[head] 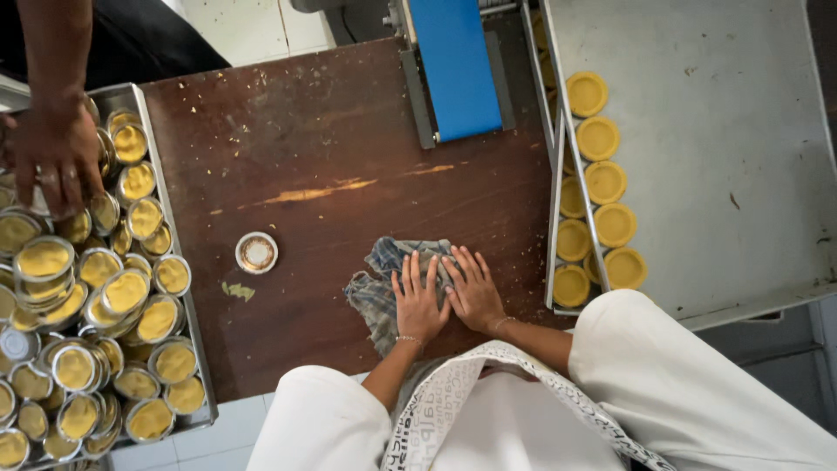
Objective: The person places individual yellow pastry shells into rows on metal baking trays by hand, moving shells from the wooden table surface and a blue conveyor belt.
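White sleeves [697, 384] frame two flat hands pressed side by side on a checked cloth [377, 288] lying on the brown table [331, 131]. Left hand [417, 301] and right hand [475, 288] both rest palm down with fingers spread, gripping nothing. One empty tin [256, 252] sits alone left of the cloth. Further left, a tray [187, 288] holds heaped dough-filled tins, where another person's hand [54, 153] reaches in. Right of the table, yellow dough discs [606, 181] line a steel tray [715, 131].
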